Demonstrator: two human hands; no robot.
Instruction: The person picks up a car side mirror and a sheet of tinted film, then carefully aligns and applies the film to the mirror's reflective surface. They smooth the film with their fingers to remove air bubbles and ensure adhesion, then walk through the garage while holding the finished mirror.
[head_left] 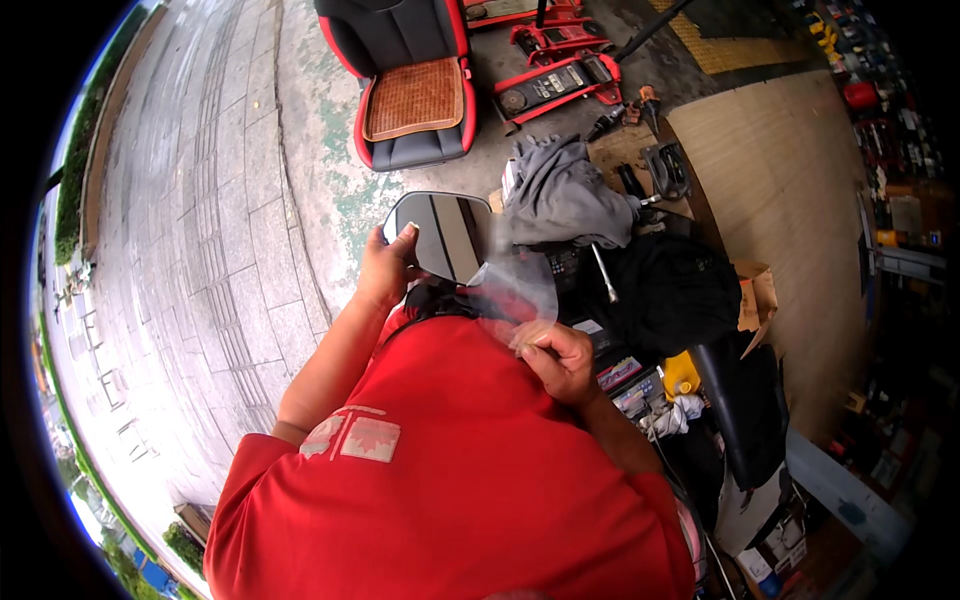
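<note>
In my left hand (386, 268) is a car side mirror (440, 236), its glass facing up and my thumb laid over its near-left edge. Dark parts of the mirror's housing show below the glass, close to my red shirt. A clear plastic film (522, 288) runs from the mirror's right side, partly blurred. My right hand (558, 358) pinches the lower end of this film between thumb and curled fingers. Whether the film still touches the glass, I cannot tell.
Ahead stands a black-and-red car seat (415, 100) with a woven cushion. Red floor jacks (555, 85) lie beyond it. To the right are a grey cloth (570, 190), a socket wrench (605, 273), black fabric (670, 290), a car battery (618, 372) and a cardboard box (757, 298).
</note>
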